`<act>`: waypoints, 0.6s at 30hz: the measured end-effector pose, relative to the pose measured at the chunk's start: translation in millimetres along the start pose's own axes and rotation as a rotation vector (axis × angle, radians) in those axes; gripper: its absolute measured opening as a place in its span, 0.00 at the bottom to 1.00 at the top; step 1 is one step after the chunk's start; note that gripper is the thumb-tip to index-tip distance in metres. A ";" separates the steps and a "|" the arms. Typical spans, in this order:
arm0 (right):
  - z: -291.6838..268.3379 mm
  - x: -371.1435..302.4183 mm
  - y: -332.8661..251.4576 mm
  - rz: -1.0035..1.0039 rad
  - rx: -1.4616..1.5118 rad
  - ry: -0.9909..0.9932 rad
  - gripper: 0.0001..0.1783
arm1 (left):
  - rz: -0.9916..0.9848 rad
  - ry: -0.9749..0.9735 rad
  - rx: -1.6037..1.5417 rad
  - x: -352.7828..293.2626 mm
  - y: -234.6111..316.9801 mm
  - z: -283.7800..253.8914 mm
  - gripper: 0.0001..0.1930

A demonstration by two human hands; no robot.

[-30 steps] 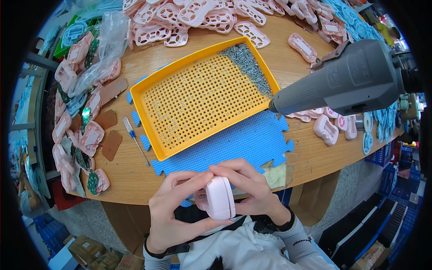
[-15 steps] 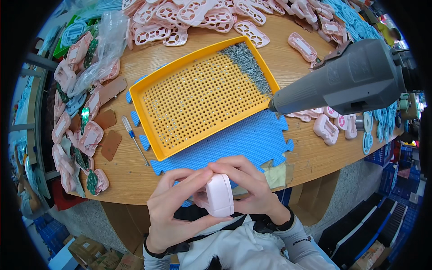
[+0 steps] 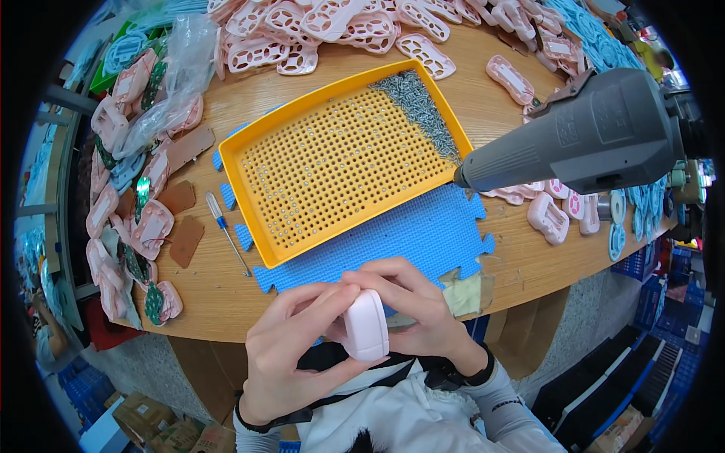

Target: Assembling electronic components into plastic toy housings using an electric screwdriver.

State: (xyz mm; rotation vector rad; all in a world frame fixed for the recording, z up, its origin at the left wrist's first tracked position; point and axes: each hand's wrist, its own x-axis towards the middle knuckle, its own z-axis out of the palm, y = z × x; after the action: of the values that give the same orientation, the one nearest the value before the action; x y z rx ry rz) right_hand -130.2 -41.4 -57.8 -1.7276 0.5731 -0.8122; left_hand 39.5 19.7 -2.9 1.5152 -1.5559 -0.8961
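A pale pink plastic casing [image 3: 368, 326] is held upright on its edge between my two hands, close to my body. My left hand [image 3: 291, 340] grips it from the left, thumb low and fingers at the top. From the right, my right hand [image 3: 415, 306] closes on it with fingertips at its upper end. The far side of the casing is hidden by my fingers. Just beyond my hands lies a blue foam mat [image 3: 370, 249]. On it rests a yellow tray [image 3: 260, 245] with rows of holes, many holding screws, and a heap of loose screws [image 3: 419, 109] in its far right corner.
A grey electric screwdriver [image 3: 574, 140] juts in from the right, its tip over the tray's right edge. A hand screwdriver [image 3: 226, 234] lies left of the mat. Pink shells [image 3: 332, 23] are piled at the back; pink parts with circuit boards [image 3: 155, 226] line the left.
The hands and the pink casing have barely shifted, a touch to the left. The view has moved slightly; the grip looks the same.
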 end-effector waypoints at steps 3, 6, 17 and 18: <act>0.3 0.7 0.5 -0.017 -0.017 0.005 0.41 | 0.028 0.005 0.009 0.0 -1.9 -1.2 0.36; 0.9 0.5 0.1 -0.034 -0.039 0.009 0.41 | 0.043 0.006 -0.006 -0.8 -3.3 -2.6 0.36; 3.0 0.6 -3.0 -0.054 -0.071 0.034 0.41 | 0.066 0.000 0.030 -1.1 2.2 -6.1 0.38; 2.6 -0.1 -2.6 -0.051 -0.084 0.034 0.41 | 0.075 0.000 0.053 -0.6 2.1 -5.2 0.38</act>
State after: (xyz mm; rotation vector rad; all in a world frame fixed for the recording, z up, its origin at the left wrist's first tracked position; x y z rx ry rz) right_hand -128.3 -39.0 -55.8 -1.8147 0.5952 -0.8652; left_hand 43.1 20.6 1.3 1.4836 -1.6366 -0.8184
